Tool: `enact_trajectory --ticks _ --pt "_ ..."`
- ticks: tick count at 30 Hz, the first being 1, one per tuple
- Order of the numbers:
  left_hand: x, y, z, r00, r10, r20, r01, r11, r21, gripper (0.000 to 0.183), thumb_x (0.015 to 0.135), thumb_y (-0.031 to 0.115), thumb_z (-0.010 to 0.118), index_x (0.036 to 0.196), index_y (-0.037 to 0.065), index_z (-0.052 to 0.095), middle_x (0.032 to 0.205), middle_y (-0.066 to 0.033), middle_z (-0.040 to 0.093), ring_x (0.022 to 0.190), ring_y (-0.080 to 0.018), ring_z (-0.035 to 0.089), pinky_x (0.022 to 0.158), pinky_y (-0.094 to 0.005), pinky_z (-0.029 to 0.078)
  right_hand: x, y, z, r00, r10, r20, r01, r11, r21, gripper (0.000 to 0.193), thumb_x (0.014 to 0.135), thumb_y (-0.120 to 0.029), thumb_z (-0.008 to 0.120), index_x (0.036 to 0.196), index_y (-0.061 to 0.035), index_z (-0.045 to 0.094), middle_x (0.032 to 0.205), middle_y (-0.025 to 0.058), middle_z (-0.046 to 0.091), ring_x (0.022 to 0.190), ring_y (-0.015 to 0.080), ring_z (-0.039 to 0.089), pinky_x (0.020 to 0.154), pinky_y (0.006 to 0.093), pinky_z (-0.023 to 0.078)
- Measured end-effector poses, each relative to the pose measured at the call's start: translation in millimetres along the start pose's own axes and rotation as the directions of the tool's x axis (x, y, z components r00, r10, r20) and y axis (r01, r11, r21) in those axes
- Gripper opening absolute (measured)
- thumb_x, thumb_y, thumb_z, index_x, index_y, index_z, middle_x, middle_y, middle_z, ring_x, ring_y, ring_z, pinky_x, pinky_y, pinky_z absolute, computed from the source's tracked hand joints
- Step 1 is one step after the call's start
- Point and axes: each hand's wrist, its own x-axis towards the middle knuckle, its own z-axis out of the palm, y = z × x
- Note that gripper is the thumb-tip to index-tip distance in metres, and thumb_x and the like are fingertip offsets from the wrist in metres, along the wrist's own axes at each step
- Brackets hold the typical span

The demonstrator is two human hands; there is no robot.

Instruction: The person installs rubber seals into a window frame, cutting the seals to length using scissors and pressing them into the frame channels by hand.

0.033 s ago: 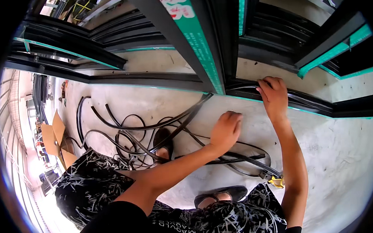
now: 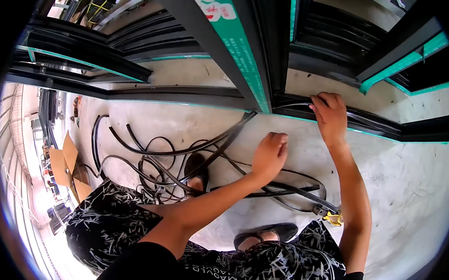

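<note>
Frame profiles (image 2: 333, 116): dark metal, smooth, satin sheen, seen under the right hand (image 2: 330, 116).
Protective film (image 2: 233, 44): thin teal plastic, glossy, laid on the upright bar.
Sealing strip (image 2: 185, 150): black rubber, matt, flexible, shown in loose loops near the left hand (image 2: 269, 155).
Floor (image 2: 411, 182): bare concrete, pale, rough, dusty and stained.
Trousers (image 2: 113, 220): soft woven cloth, black with a white leaf print, matt.
Shoes (image 2: 283, 231): black, smooth, slightly shiny.
Boxes (image 2: 65, 157): brown cardboard, dull.
</note>
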Motion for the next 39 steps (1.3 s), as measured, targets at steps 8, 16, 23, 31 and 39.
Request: enact_trajectory --ticks 8,16,23,31,39 --pt "37 -11 -7 0.798 -0.545 0.257 0.572 0.551 -0.608 0.043 0.095 0.03 0.071 0.119 -0.001 0.055 0.105 -0.0105 0.065 0.091 -0.0163 0.066 0.081 -0.0315 0.057 12 -6 -37 0.947 -0.051 0.316 0.034 0.998 0.058 0.011 0.083 -0.016 0.073 0.086 -0.0099 0.064 0.081 0.008 0.062 0.08 0.0312 0.062 0.065 0.0442 0.05" --pt "57 -6 14 0.647 -0.674 0.356 0.675 0.29 -0.679 0.041 0.089 0.04 0.077 0.101 0.006 0.058 0.098 -0.004 0.063 0.092 -0.0171 0.065 0.083 -0.033 0.059 11 -7 -39 0.853 0.107 0.512 -0.118 0.993 -0.011 0.021 0.093 -0.027 0.063 0.084 -0.008 0.062 0.079 0.0136 0.063 0.076 0.038 0.062 0.066 0.0479 0.048" --pt "68 -4 21 0.566 -0.758 0.323 0.659 0.181 -0.73 0.043 0.087 0.038 0.079 0.097 0.003 0.056 0.088 -0.0048 0.063 0.079 -0.0178 0.066 0.069 -0.0341 0.06 7 -2 -25 0.836 0.158 0.525 -0.179 0.984 -0.011 0.022 0.093 -0.028 0.063 0.083 -0.0084 0.064 0.078 0.0128 0.064 0.076 0.038 0.062 0.065 0.0469 0.047" --pt "80 -1 23 0.474 -0.804 0.36 0.682 0.077 -0.727 0.042 0.088 0.04 0.076 0.099 0.002 0.062 0.093 -0.0069 0.066 0.084 -0.0189 0.068 0.074 -0.0334 0.063 15 4 -22 0.877 0.073 0.474 -0.061 0.997 -0.04 0.024 0.092 -0.029 0.063 0.08 -0.0087 0.063 0.076 0.0122 0.065 0.074 0.0367 0.063 0.064 0.0476 0.049" --pt "79 1 18 0.461 -0.808 0.366 0.658 0.034 -0.752 0.043 0.088 0.043 0.076 0.101 0.004 0.062 0.095 -0.0071 0.068 0.082 -0.0188 0.069 0.071 -0.0333 0.062 12 -1 -23 0.93 -0.006 0.367 0.04 0.996 -0.086 0.022 0.09 -0.027 0.066 0.077 -0.01 0.061 0.072 0.0105 0.058 0.071 0.0347 0.06 0.062 0.0463 0.047"
